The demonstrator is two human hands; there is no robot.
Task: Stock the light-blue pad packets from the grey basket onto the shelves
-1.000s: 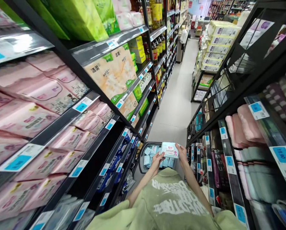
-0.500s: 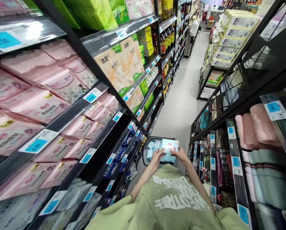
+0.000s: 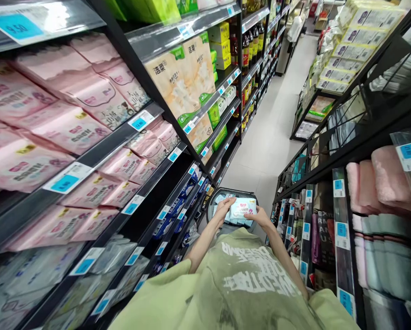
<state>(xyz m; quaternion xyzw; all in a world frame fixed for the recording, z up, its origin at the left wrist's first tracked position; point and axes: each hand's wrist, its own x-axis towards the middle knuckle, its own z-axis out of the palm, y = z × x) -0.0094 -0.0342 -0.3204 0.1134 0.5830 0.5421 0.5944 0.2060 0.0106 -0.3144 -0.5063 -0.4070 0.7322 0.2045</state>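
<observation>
A light blue soft pack with pink and dark print is held up in front of me, over a dark shopping basket. My left hand grips its left side, fingers at the upper left corner. On the right, my right hand pinches the lower right edge, fingers partly under it. More light blue packs lie in the basket, partly hidden by my hands and the held pack. What exactly the packs contain, I cannot tell.
Shelves of pink packs rise on my left, with a large beige carton further on. To the right stand racks of folded towels. A stack of yellow-white packs stands beside the pale aisle floor.
My left hand has moved from the pack's lower left edge up to its upper left corner. The right hand keeps its hold. My view has shifted slightly.
</observation>
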